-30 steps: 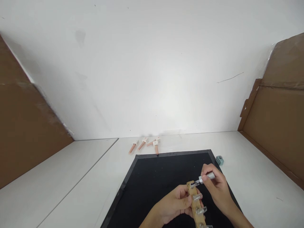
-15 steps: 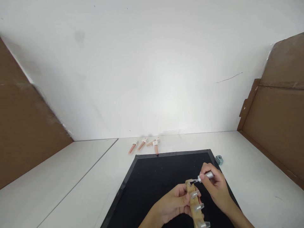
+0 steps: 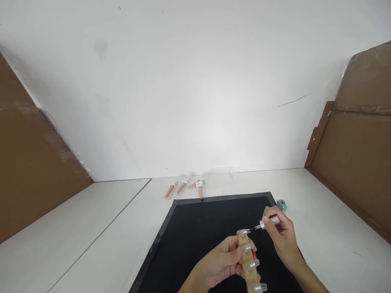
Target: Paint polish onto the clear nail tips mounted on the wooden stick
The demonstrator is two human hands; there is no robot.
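My left hand (image 3: pixel 224 260) is closed around a narrow wooden strip (image 3: pixel 249 260) over the black mat. Several clear nail tips (image 3: pixel 253 265) stick out along the strip toward the right. Between the fingers of my right hand (image 3: pixel 281 236) is a nail polish brush with a silver-grey handle (image 3: pixel 270 221). Its dark bristles point left, at the end of the topmost clear tip (image 3: pixel 244 232); whether they touch it I cannot tell. A small teal bottle (image 3: pixel 281 205) stands just beyond my right hand, at the mat's far right corner.
The black mat (image 3: pixel 195 232) has a dark grey border and lies on a white table (image 3: pixel 100 244). Several pinkish sticks with white block ends (image 3: pixel 183 184) lie behind it by the white wall (image 3: pixel 195 89). Cardboard panels (image 3: pixel 360 162) stand at both sides.
My right hand has drawn the brush a little right and up, from over the topmost tip to its outer end. The strip in my left hand has shifted slightly left.
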